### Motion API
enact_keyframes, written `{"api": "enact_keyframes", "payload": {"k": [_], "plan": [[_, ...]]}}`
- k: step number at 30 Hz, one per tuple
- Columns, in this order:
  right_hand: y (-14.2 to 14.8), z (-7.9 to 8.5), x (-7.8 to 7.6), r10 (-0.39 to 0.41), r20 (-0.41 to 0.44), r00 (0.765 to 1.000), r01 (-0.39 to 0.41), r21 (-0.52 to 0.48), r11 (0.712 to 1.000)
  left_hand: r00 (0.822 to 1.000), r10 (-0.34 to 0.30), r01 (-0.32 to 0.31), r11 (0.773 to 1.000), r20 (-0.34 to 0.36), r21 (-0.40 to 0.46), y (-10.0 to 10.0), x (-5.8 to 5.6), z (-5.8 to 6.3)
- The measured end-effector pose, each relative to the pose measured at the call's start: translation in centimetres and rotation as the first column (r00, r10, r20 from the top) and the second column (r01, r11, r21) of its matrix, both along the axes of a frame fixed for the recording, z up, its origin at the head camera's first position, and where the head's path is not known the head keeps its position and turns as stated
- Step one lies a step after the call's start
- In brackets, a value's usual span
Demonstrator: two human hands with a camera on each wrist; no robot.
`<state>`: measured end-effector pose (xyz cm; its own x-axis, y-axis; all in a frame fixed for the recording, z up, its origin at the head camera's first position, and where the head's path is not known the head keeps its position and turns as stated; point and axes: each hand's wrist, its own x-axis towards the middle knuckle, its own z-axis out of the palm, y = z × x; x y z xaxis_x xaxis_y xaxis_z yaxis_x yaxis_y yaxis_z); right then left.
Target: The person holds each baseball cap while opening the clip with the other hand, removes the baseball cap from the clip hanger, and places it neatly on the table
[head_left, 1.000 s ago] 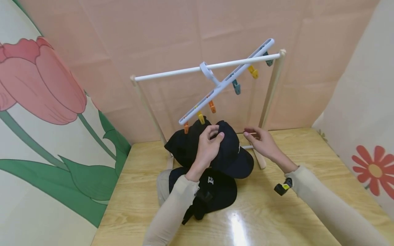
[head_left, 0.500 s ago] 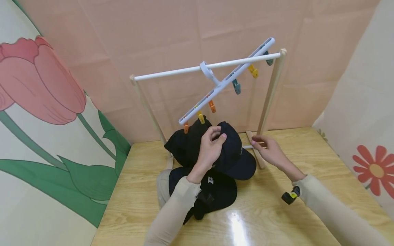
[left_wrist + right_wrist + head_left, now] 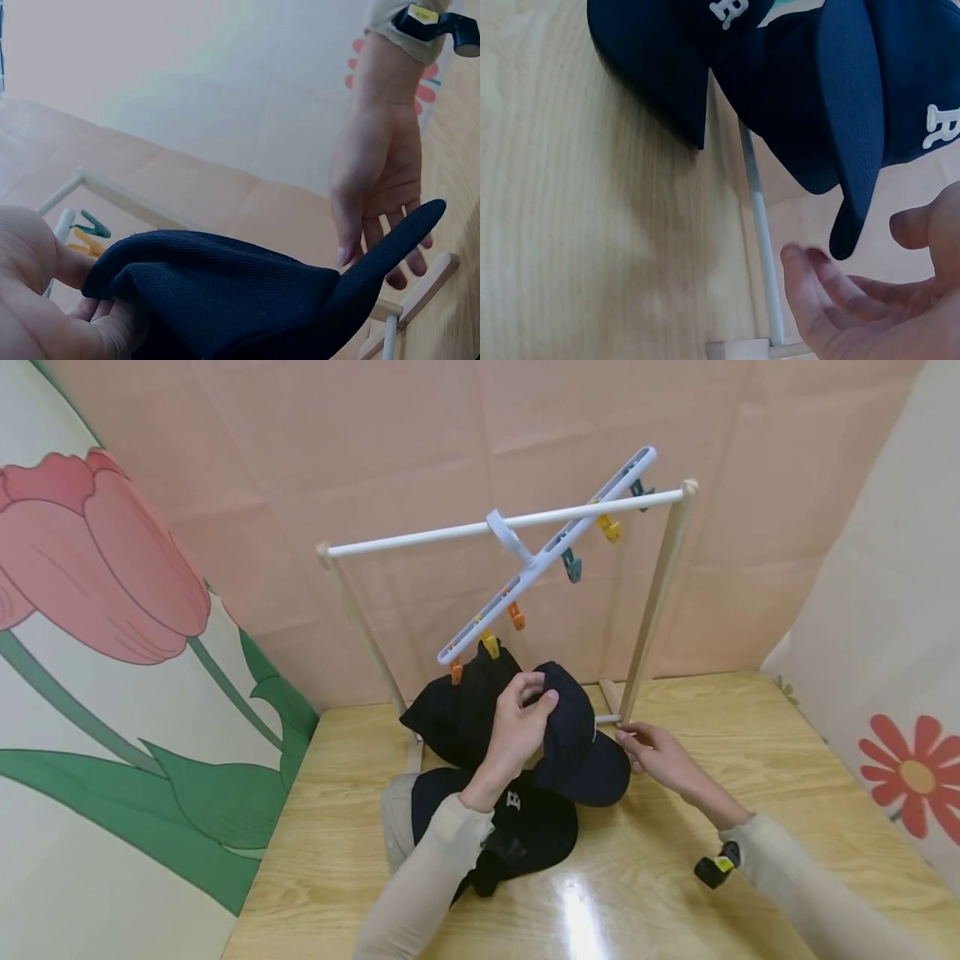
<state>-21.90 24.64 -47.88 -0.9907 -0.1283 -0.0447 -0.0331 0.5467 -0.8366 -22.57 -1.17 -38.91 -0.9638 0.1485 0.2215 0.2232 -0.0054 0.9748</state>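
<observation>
A navy baseball cap (image 3: pixel 572 727) hangs from my left hand (image 3: pixel 517 722), whose thumb and fingers pinch the crown's edge. In the left wrist view the pinched cloth folds on the cap (image 3: pixel 232 289), and the brim points toward the other hand. My right hand (image 3: pixel 662 758) hovers beside the brim, fingers loosely bent and holding nothing. The right wrist view shows a narrow gap between the right hand (image 3: pixel 877 304) and the brim (image 3: pixel 851 112); white lettering shows on the crown. Above hangs a pale-blue clip hanger (image 3: pixel 534 565) with orange, yellow and teal clips.
The hanger hooks over a white rod (image 3: pixel 420 537) on a wooden-legged rack. A black cap (image 3: pixel 450 714) sits behind my left hand. Below lie another black cap (image 3: pixel 543 835) with a white letter and a grey one (image 3: pixel 398 814). The wooden table (image 3: pixel 322 860) meets a pink backdrop.
My right hand has moved right and down, toward the rack's foot. The left hand and its navy cap have shifted slightly right and down. The hanger has turned a little.
</observation>
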Motion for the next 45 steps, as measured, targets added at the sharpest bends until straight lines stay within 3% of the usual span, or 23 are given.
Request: {"api": "enact_keyframes", "payload": {"k": [9, 21, 30, 45], "plan": [[-0.3, -0.9, 0.7, 0.021, 0.108, 0.994, -0.002, -0.173, 0.985, 1.0, -0.005, 0.005, 1.0, -0.004, -0.008, 0.1, 0.3, 0.0], [-0.3, -0.5, 1.2, 0.014, 0.103, 0.995, 0.005, -0.181, 0.983, 0.999, -0.043, 0.043, 0.998, -0.006, -0.054, -1.1, 0.5, 0.3], [0.2, -0.1, 1.6, 0.024, 0.106, 0.994, -0.007, -0.159, 0.987, 0.992, -0.118, 0.122, 0.987, 0.041, -0.103, -2.6, 1.1, 0.8], [0.7, 0.0, 2.2, 0.038, 0.106, 0.994, -0.015, -0.206, 0.978, 0.966, -0.213, 0.221, 0.974, 0.147, -0.039, -4.4, 1.9, 0.2]]}}
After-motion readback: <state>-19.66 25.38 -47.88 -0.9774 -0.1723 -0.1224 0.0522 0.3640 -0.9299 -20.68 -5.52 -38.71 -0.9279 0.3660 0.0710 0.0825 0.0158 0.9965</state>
